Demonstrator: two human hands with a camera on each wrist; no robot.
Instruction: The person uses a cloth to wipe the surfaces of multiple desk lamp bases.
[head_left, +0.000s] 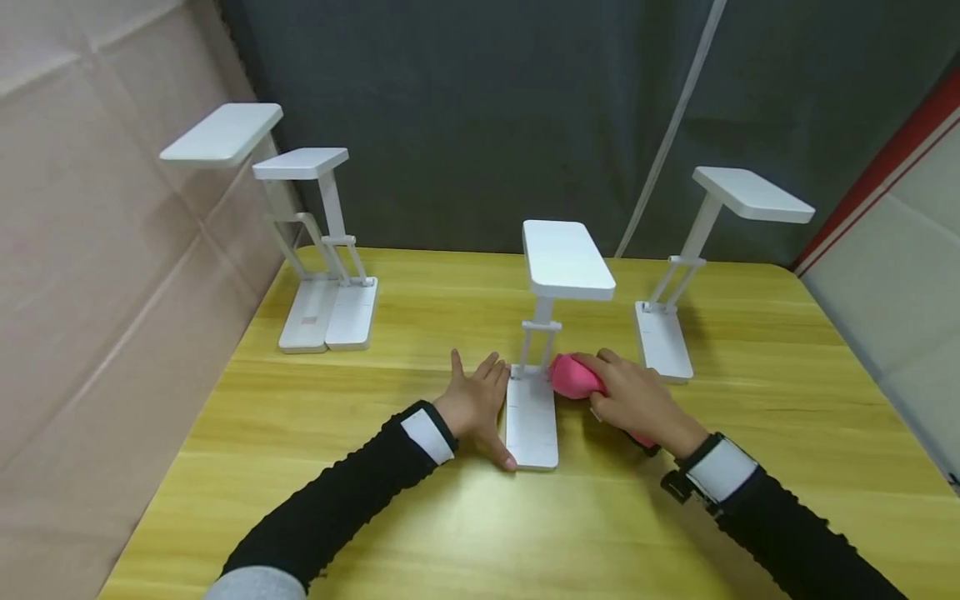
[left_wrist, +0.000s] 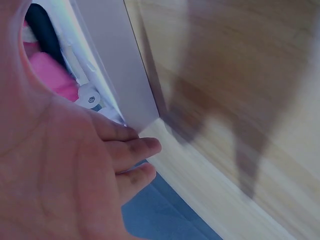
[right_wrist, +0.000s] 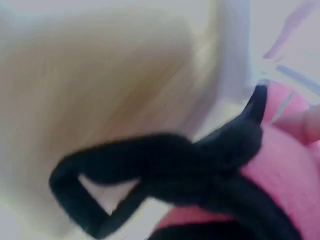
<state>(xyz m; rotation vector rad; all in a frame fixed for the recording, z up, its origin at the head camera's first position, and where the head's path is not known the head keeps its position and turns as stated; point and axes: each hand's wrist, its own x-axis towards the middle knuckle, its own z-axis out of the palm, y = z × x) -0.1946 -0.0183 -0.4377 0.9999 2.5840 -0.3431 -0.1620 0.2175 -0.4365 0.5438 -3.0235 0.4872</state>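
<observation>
A white folding desk lamp point(head_left: 567, 258) stands upright in the middle of the table, its flat head raised above a rectangular base point(head_left: 532, 429). My left hand point(head_left: 480, 408) lies along the left side of that base, fingers extended and thumb at its front corner. In the left wrist view the fingers point(left_wrist: 132, 152) touch the base's side edge point(left_wrist: 117, 65). On the other side, my right hand point(head_left: 633, 400) grips a soft pink thing point(head_left: 574, 377) against the right side of the lamp near its hinge. Black straps point(right_wrist: 165, 165) run around the pink thing, one hanging as a loop.
Two more white lamps point(head_left: 300, 163) point(head_left: 221, 137) stand close together at the back left of the wooden table point(head_left: 360, 500). Another lamp point(head_left: 750, 196) stands to the right, near my right hand. A dark curtain point(head_left: 450, 125) hangs behind the table, and a pale cloth wall point(head_left: 97, 275) borders its left.
</observation>
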